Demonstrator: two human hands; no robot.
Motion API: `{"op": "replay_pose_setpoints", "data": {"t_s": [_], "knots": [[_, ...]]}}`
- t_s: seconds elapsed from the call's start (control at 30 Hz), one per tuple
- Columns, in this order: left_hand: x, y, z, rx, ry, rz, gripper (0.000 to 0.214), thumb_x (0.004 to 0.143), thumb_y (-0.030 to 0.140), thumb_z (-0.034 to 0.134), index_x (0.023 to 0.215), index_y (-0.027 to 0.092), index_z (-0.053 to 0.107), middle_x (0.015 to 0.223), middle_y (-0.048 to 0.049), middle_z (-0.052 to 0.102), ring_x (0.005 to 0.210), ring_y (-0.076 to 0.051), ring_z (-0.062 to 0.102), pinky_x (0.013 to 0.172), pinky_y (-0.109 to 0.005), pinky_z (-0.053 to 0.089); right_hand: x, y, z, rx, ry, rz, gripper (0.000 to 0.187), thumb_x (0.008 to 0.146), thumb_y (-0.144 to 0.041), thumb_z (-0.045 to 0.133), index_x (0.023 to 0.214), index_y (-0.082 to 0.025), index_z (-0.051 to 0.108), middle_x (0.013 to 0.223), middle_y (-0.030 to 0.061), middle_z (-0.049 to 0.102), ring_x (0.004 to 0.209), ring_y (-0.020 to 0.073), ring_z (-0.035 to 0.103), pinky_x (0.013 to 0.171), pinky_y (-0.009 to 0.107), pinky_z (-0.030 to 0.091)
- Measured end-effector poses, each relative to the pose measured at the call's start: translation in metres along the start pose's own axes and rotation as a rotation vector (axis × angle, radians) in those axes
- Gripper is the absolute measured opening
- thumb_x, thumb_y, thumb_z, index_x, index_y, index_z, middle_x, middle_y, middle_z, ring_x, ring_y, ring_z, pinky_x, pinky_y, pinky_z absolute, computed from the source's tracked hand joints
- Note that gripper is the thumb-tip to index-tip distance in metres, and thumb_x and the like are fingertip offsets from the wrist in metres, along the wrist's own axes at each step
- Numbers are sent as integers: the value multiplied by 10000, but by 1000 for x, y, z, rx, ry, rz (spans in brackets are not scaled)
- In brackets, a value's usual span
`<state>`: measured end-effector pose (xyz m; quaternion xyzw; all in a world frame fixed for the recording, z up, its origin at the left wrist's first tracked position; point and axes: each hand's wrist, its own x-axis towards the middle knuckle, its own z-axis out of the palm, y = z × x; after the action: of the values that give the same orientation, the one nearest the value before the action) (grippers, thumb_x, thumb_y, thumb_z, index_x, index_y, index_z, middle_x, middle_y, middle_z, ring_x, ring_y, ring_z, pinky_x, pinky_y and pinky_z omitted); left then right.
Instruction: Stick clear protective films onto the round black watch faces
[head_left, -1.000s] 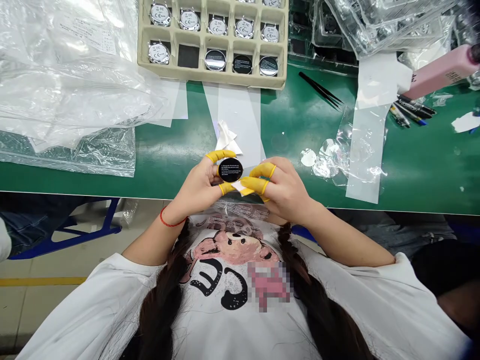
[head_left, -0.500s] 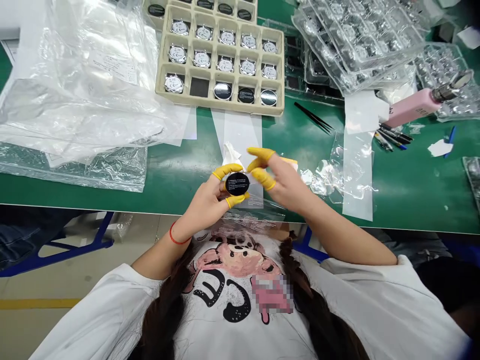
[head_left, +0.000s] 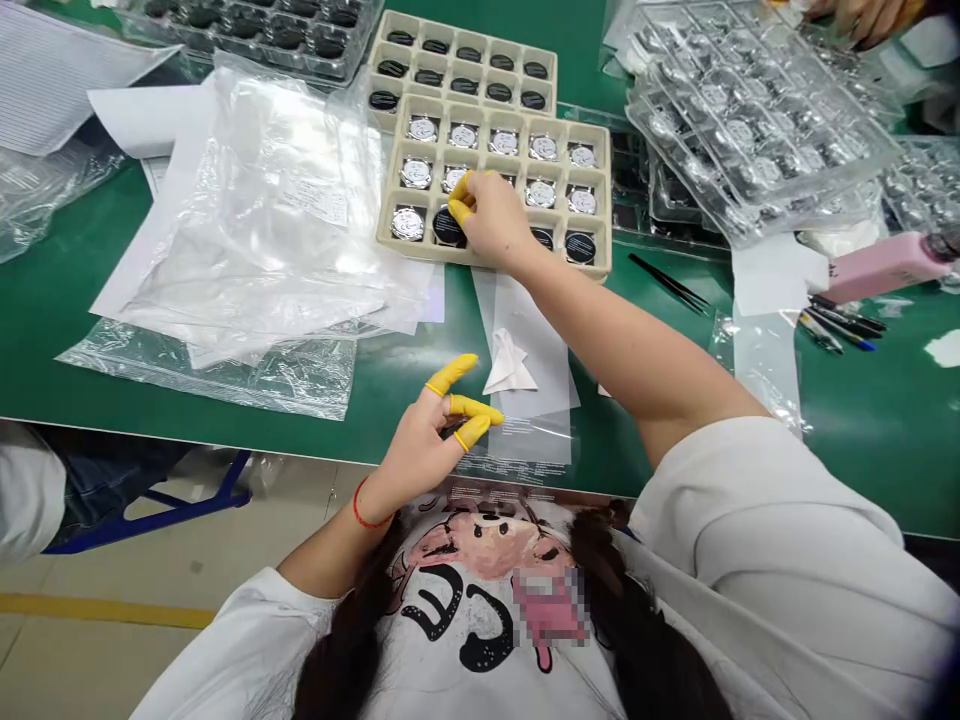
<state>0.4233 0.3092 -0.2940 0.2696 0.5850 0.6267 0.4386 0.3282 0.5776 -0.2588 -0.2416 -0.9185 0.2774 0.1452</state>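
My right hand, in yellow finger cots, reaches over the cream compartment tray. Its thumb and finger close on the edge of a round watch case with a black printed face, in the second compartment of the front row. Its wrist and palm hide part of that row. Other watch cases with white printed film, such as the front-left one, fill the rows behind. Lower down, my left hand hovers by the clear printed film, index finger stretched, thumb and middle fingertips close together, nothing visible in them.
Folded white tissue lies between the hands. Plastic bags cover the left. Black tweezers, pens and a pink bottle lie right. Stacked clear trays stand behind them; another person's hand shows at the top right.
The black-faced watch case has gone from my left hand to the formerly empty front compartment, with my right hand on it. My left hand has let go and lies lower. The view has shifted.
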Motion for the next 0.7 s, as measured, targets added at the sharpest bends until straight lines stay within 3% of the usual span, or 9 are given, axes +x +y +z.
{"op": "replay_pose_setpoints", "data": {"t_s": [0.1,0.2,0.3,0.4,0.53,0.63,0.7], "knots": [[0,3,0,-12,-28,-10,636,946,361,680,1505,200,425,994,-60,813,961,-185,768,895,-326,575,11,0,18,-124,31,-130,125,941,-180,610,824,-201,572,1088,124,586,1160,319,527,901,421,455],[0,5,-2,-18,-55,-15,615,954,349,667,1500,186,436,1019,-71,814,975,-182,763,917,-324,563,24,-1,39,-135,-14,-229,211,861,-309,740,822,-185,574,1083,147,561,1171,351,505,945,480,471],[1,5,-3,-15,-72,-17,595,963,365,655,1490,180,448,1026,-82,815,984,-187,759,915,-322,555,35,-7,56,-128,-67,-181,306,759,-309,821,845,-182,556,1066,148,550,1125,347,510,959,529,477],[1,5,-2,-11,-76,-20,582,966,389,653,1472,172,462,1037,-91,814,988,-183,752,897,-307,550,31,-22,57,-140,-104,-112,264,766,-191,770,893,-195,539,1052,134,567,1094,328,523,945,495,477],[2,6,0,-47,-9,-10,587,959,405,665,1464,180,470,1009,-77,809,994,-186,754,914,-313,553,-7,-43,29,-255,-16,-193,198,849,-39,579,958,-203,558,994,112,622,978,271,556,907,439,445],[3,6,1,-112,67,25,625,967,447,652,1493,197,424,989,-60,799,997,-191,754,951,-340,557,-62,-48,-3,-309,39,-336,114,928,-131,548,1004,-204,592,987,107,638,887,242,542,796,393,413],[4,4,1,-166,88,44,601,980,496,621,1475,209,436,1039,-58,785,994,-177,744,964,-334,555,-107,-45,-21,-334,-3,-451,109,956,-183,533,1013,-194,624,1003,110,633,834,225,518,710,360,372]]}}
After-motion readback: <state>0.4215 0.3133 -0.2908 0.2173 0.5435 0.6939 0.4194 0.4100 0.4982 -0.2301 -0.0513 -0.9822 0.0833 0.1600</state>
